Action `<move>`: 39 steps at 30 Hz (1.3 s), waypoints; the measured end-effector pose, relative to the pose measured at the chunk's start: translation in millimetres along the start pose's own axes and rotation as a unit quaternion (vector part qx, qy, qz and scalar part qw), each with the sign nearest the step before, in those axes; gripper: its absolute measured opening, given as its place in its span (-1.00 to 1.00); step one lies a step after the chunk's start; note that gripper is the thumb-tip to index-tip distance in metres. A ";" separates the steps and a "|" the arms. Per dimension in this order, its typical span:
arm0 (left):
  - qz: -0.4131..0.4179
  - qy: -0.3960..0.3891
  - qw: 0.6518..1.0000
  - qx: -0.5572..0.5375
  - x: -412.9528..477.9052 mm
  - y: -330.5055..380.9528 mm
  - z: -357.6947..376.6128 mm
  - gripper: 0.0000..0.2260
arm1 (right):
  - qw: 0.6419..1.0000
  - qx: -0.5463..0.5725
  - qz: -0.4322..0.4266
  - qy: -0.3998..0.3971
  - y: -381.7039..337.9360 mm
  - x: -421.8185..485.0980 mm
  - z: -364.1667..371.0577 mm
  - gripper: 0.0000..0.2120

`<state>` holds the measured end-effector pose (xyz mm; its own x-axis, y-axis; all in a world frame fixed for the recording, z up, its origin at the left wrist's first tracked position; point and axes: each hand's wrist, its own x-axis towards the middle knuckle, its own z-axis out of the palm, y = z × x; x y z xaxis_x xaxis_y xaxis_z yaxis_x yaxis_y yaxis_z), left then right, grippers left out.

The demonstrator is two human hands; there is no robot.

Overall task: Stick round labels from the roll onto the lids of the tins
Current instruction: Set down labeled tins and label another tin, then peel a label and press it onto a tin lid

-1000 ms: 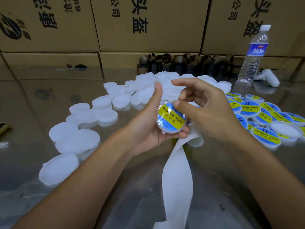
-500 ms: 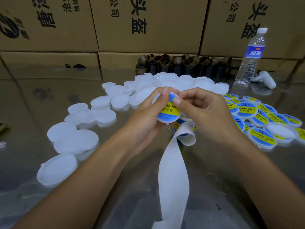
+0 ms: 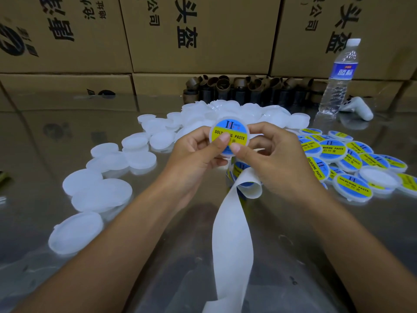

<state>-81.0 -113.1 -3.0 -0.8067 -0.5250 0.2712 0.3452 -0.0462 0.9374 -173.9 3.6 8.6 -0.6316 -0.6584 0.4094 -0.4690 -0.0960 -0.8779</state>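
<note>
My left hand (image 3: 194, 152) and my right hand (image 3: 270, 159) hold one white tin (image 3: 229, 132) upright between them, its lid facing me. A round blue and yellow label reading SOLDERING PASTE covers the lid, and both thumbs press on its lower half. Below the hands stands the label roll (image 3: 237, 170), partly hidden. Its empty white backing strip (image 3: 232, 240) curls off and trails toward me. Plain white tins (image 3: 97, 195) lie in a spread at the left and behind the hands. Labelled tins (image 3: 347, 163) are piled at the right.
Cardboard boxes (image 3: 198, 35) form a wall along the back of the glossy table (image 3: 45, 136). A cluster of brown cardboard cores (image 3: 239, 86) stands behind the white tins. A water bottle (image 3: 338, 77) and a white handheld device (image 3: 358, 107) sit at the back right.
The tin has gone from tilted in my left hand to upright in both hands, slightly farther from me. My right fingers moved off the label's edge and both thumbs now press its face.
</note>
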 end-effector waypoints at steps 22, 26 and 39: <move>0.005 0.008 1.000 -0.005 -2.2 1.1 0.7 -0.75 | 0.999 0.033 -0.017 0.024 1.8 -2.9 -2.7 -0.89; 0.005 0.017 1.000 -0.009 -1.6 1.9 -0.7 -0.77 | 0.999 0.003 -0.041 0.003 2.8 -3.6 -3.8 -0.72; 0.042 0.260 0.889 0.376 10.8 -7.0 -28.6 -0.87 | 0.941 -0.058 0.052 0.330 33.6 23.7 -48.4 -0.72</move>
<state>-78.5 -142.8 -12.9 -0.3949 -0.8308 0.3923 -0.1814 0.4891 0.8531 -234.6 20.9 0.8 -0.9057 -0.0486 0.4212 -0.4234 0.0498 -0.9046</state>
